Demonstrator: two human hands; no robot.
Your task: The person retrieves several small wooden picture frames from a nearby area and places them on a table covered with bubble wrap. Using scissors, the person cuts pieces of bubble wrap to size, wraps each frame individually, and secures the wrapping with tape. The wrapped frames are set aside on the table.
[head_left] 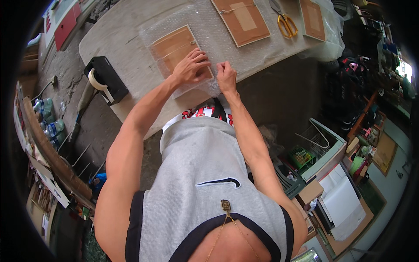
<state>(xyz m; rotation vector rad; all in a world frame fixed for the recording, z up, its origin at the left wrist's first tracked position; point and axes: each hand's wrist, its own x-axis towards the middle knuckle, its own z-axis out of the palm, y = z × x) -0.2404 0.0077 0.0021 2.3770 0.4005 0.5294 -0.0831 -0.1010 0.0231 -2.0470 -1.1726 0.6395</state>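
A picture frame [171, 46] lies back side up on a sheet of bubble wrap [205, 32] near the table's front edge. Its brown backing has a hanging wire across it, and clear wrap shows around its left and lower sides. My left hand [192, 66] rests on the frame's right part, palm down, fingers loosely bent and holding nothing. Just right of the frame, my right hand [226, 77] is closed at the near edge of the bubble wrap, seemingly pinching it; the fingertips are partly hidden.
A second brown-backed frame [238, 19] and a third [312, 19] lie farther right on the table [104, 41]. Scissors with yellow handles [286, 27] sit between them. A black tape dispenser [106, 81] stands at the left edge. Cluttered shelving [340, 205] is at lower right.
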